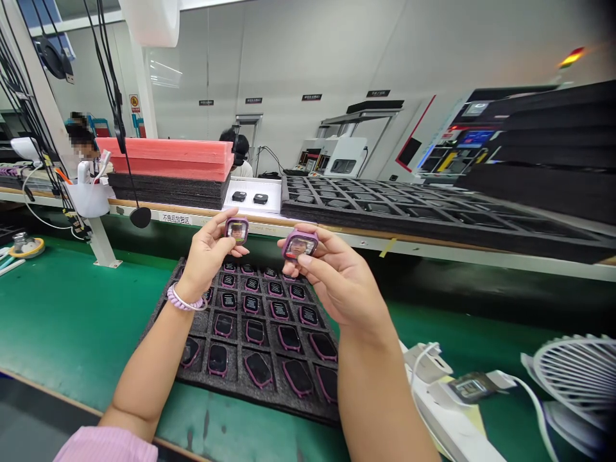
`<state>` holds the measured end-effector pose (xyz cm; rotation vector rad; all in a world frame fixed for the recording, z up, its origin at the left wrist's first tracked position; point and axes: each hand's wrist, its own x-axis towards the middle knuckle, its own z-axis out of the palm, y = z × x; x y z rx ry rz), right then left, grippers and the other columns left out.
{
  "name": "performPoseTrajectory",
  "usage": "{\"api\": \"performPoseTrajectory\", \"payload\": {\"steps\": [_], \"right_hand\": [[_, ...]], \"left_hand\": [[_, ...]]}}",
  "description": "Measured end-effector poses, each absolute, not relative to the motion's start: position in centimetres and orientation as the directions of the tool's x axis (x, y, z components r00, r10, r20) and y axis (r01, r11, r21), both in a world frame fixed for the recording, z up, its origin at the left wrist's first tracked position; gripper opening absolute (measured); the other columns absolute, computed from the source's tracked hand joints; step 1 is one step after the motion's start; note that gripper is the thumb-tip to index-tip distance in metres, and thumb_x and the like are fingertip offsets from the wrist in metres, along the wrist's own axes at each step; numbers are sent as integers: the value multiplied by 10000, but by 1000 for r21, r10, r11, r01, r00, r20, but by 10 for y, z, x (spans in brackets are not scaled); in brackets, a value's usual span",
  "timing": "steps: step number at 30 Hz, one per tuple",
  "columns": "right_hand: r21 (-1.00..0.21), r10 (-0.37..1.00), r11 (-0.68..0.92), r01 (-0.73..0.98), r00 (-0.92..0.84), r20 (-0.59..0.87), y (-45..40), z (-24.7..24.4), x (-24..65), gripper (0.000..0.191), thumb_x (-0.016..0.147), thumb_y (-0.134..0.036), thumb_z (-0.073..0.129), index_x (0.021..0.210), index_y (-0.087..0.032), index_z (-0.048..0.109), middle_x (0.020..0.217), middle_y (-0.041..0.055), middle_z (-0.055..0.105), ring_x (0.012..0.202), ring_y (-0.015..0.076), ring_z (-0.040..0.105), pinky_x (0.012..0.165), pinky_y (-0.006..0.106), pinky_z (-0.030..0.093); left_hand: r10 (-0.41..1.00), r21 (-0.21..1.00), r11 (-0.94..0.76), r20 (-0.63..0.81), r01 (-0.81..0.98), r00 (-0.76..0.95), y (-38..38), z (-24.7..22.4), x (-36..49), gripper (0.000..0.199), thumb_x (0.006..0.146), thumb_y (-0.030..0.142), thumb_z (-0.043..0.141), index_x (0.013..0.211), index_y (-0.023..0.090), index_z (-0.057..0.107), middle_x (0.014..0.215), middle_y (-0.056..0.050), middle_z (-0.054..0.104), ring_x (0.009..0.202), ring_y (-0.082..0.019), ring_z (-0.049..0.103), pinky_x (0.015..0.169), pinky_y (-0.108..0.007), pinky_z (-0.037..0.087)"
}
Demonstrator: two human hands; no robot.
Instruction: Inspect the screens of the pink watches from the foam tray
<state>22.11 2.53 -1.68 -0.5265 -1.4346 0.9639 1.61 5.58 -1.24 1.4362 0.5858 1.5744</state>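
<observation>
My left hand [208, 253] pinches a small purple-framed smartwatch [237, 231] between thumb and fingers, its lit screen facing me. To the right, my right hand [337, 269] grips a second purple smartwatch [300, 245], thumb at the lower edge of its lit screen. Both are held up above a black foam tray [240, 377] on the green bench. Rows of purple-framed watches [251, 304] lie in the tray's compartments. Several in the farther rows show white text on their screens, while those nearer me have dark screens. My right forearm hides part of the tray's right side.
A shelf edge [176, 219] crosses behind my hands, carrying pink foam [168, 157], a white box [253, 208] with two dark pieces, and a black compartment tray [433, 221]. A power strip [447, 417] and white fan [577, 378] stand right. People sit beyond the shelf.
</observation>
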Motion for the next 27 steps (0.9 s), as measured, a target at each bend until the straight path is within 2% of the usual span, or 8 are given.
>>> {"api": "performPoseTrajectory", "payload": {"steps": [7, 14, 20, 27], "right_hand": [[-818, 819, 519, -248, -129, 558, 36, -21, 221, 415, 790, -197, 759, 1186, -234, 644, 1019, 32, 725, 697, 148, 654, 637, 275, 544], [-831, 835, 481, -279, -143, 531, 41, -22, 214, 456, 732, -185, 743, 1167, -231, 615, 1000, 25, 726, 684, 144, 648, 639, 272, 534], [-831, 827, 515, -212, -132, 546, 44, -23, 219, 469, 748, -206, 702, 1202, -253, 597, 1038, 28, 704, 729, 182, 670, 689, 330, 570], [-819, 818, 537, -200, -112, 564, 47, -22, 229, 469, 769, -220, 698, 1224, -242, 588, 1068, 41, 698, 732, 179, 678, 676, 326, 585]], "left_hand": [[797, 797, -556, 592, -235, 119, 61, -17, 15, 618, 761, 120, 656, 1364, 227, 567, 1036, -41, 681, 736, -105, 690, 683, -181, 576], [775, 781, -580, 617, -233, 136, 62, -18, 17, 632, 758, 128, 678, 1371, 238, 568, 1073, -44, 669, 758, -104, 670, 747, -212, 595], [761, 769, -607, 635, -201, 132, 64, -18, 16, 665, 765, 137, 692, 1401, 242, 531, 1031, -32, 675, 758, -103, 657, 740, -209, 594], [755, 756, -626, 649, -191, 97, 65, -16, 11, 659, 783, 156, 727, 1403, 230, 518, 1026, -41, 679, 730, -98, 675, 673, -179, 585]]}}
